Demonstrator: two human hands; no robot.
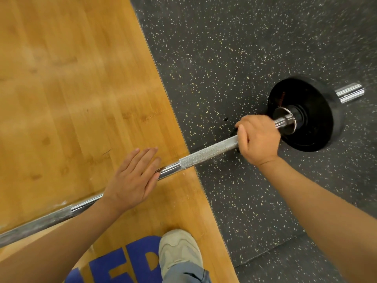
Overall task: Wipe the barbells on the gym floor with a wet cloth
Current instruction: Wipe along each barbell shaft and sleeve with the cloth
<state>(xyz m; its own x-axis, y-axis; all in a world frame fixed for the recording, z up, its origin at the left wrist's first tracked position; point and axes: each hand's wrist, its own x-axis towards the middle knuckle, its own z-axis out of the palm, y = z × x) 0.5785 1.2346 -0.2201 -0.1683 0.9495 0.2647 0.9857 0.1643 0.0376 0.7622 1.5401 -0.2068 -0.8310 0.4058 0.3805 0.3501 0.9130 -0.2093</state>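
Barbell (206, 154) lies diagonally across the seam betw. wood platform (61, 88) and speckled rubber mat (234, 58), black plate (314, 119) resting on the mat near its rt edge. Rt hand (259, 137) is curled round the shaft just inside the collar; lt hand (132, 178) lies flat, fingers straight, on the smooth chrome over the wood. No cloth visible, so wiping looks barely begun, w/ the whole bar left; shaft alternates polished chrome & gritty knurling, sleeve end bright.

Chrome barbell (208, 153) (knurled grip), glossy wood floor (71, 88).
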